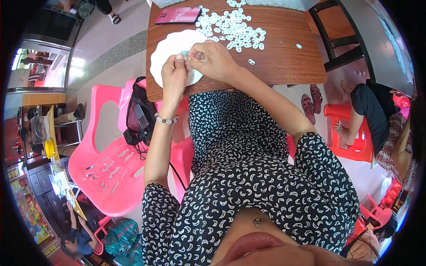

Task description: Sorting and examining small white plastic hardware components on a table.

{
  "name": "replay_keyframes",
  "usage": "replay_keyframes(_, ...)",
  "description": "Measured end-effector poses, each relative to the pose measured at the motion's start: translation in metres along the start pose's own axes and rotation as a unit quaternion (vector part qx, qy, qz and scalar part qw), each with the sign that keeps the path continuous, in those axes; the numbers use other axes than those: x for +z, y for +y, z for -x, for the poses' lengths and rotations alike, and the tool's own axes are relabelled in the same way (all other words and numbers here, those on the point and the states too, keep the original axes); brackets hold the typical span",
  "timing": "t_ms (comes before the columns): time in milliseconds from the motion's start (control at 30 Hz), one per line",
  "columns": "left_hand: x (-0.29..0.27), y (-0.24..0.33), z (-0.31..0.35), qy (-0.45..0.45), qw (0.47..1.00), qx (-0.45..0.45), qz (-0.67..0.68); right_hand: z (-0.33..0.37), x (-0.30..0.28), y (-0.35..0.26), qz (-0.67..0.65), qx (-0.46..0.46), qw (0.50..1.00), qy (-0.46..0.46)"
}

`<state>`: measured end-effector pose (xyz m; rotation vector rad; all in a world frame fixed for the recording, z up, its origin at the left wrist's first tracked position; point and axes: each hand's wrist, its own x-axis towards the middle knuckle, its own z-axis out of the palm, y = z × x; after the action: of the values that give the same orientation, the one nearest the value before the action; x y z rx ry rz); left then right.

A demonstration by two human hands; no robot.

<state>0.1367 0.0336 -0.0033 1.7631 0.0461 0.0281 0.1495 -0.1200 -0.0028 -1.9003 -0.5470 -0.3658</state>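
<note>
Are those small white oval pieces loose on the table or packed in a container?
Loose: the small white oval pieces lie spread directly on the brown tabletop, wood showing between some, two apart from the cluster.

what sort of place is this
Perhaps a shared indoor workroom or a home: small white pieces spread over a brown wooden table, a pink plastic chair, and other people nearby.

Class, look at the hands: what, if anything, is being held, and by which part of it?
The left hand and right hand seem to pinch a small pale blue-green item over the white plate; which part cannot be told.
</note>
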Motion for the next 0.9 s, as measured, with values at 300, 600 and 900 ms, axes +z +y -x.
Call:
replay_keyframes(300, -0.003, 0.008, 0.006, 0.068, 0.930, 0.155, -0.325, 0.001, 0.006, 0.015, 0.248, -0.078, 0.965, -0.043)
replay_keyframes(600, -0.003, 0.008, 0.016, -0.030, 0.988, 0.065, -0.139, 0.008, -0.017, -0.009, 0.124, -0.137, 0.983, -0.006)
replay_keyframes(900, 0.011, 0.039, 0.058, -0.145, 0.954, -0.156, 0.210, 0.045, -0.062, -0.032, 0.056, -0.136, 0.989, 0.001)
